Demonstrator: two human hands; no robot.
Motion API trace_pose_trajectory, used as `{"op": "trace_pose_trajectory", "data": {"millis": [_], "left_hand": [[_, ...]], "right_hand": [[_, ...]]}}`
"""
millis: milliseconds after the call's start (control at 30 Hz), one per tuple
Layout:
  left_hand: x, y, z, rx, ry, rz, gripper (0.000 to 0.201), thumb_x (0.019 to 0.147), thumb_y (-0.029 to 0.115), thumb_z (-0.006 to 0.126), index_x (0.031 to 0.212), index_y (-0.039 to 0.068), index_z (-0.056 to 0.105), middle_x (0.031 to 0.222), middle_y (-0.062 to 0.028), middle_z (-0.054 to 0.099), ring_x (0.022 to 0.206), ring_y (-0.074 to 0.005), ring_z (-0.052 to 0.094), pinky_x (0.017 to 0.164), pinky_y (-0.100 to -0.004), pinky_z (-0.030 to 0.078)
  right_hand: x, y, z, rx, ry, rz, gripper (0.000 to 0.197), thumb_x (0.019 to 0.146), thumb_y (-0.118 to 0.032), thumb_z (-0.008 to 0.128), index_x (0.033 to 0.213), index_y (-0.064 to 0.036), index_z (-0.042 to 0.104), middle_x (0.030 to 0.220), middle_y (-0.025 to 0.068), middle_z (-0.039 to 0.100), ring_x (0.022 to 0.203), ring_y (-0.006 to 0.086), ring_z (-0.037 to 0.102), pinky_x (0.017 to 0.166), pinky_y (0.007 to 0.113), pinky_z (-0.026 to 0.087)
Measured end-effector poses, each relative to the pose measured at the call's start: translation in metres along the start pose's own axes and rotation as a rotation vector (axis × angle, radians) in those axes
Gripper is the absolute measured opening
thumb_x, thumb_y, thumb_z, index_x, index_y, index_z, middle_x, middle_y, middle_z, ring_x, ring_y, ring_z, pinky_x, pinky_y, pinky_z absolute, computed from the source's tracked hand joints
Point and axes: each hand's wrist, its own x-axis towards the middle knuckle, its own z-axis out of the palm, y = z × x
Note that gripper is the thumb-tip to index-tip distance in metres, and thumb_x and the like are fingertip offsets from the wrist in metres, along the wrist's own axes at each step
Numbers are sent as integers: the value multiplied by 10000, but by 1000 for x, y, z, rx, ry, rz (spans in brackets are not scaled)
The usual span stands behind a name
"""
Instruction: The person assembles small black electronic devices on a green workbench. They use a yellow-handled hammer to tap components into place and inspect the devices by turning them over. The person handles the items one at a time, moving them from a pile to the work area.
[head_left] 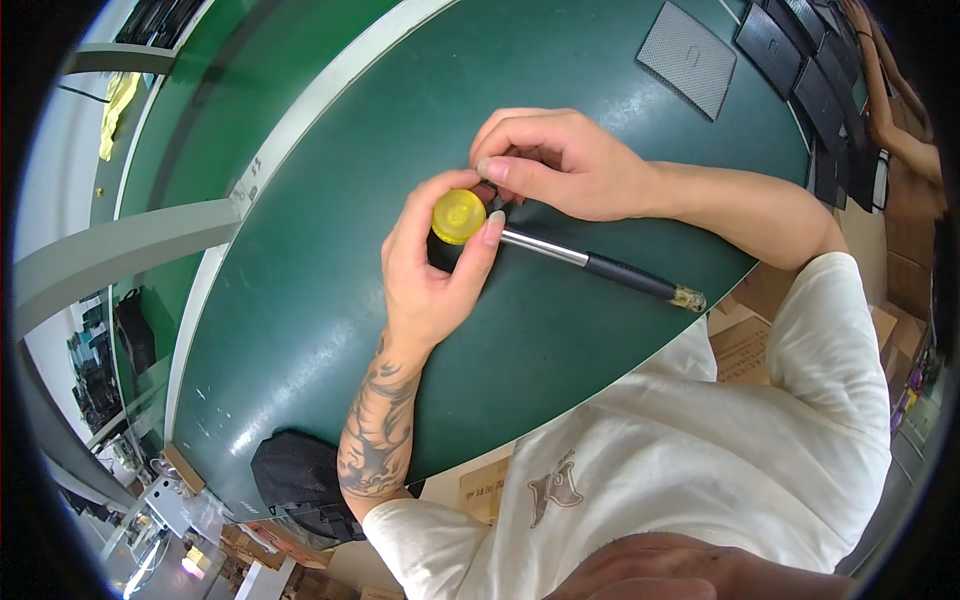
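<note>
A mallet with a round, translucent yellow face (pixel 459 217) is in my left hand (pixel 432 245), whose thumb and fingers curl around its head. Its metal shaft (pixel 545 247) slants down to the right over the green table, and the black grip (pixel 630 275) ends in a clear tip by the table's near edge. Just beyond the mallet head, my right hand (pixel 565 165) is closed, thumb against its bent fingers. Something small and dark shows beneath those fingertips, but what it is stays hidden.
A flat grey textured panel (pixel 688 60) lies at the far right of the green table (pixel 330 300). Black folded cases (pixel 800 65) pile up beyond it, near another person's arm (pixel 890 110). A black bag (pixel 300 475) sits at the near left, and a grey metal bar (pixel 140 250) curves along the left.
</note>
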Motion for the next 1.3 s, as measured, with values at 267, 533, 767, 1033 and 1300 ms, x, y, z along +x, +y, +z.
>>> {"op": "trace_pose_trajectory", "data": {"millis": [267,533,767,1033,1300], "left_hand": [[0,1,0,27,-2,7,381,896,42,751,1252,23,615,1077,-116,722,999,-207,698,909,-321,530],[-3,3,-3,43,-38,2,340,957,48,699,1271,19,571,1133,-54,609,998,-111,591,882,-266,497],[-6,3,-4,80,-48,18,284,955,37,692,1207,31,561,1126,-40,602,959,-94,574,845,-248,489],[-1,3,1,56,19,25,299,881,33,754,1133,33,594,992,-110,669,857,-207,660,797,-306,524],[-5,0,2,66,-14,63,296,921,60,729,1182,42,590,1057,-76,657,922,-152,638,820,-286,523]], "right_hand": [[0,1,-1,-32,-4,-3,191,1032,-165,626,1053,19,669,1000,81,663,849,133,676,744,280,558],[0,1,-1,-78,-24,-76,244,998,-241,700,1040,-2,685,1011,75,652,835,129,661,734,269,545],[-1,-5,-4,-133,-105,-80,192,987,-181,705,1073,-11,680,1094,71,627,885,127,640,788,264,543],[-1,-3,-4,-130,-85,-90,223,976,-217,723,1063,-14,688,1068,75,635,853,123,645,759,264,540],[1,-9,-6,-135,-166,-49,163,966,-84,693,1101,-2,655,1137,85,597,956,137,614,817,265,528]]}}
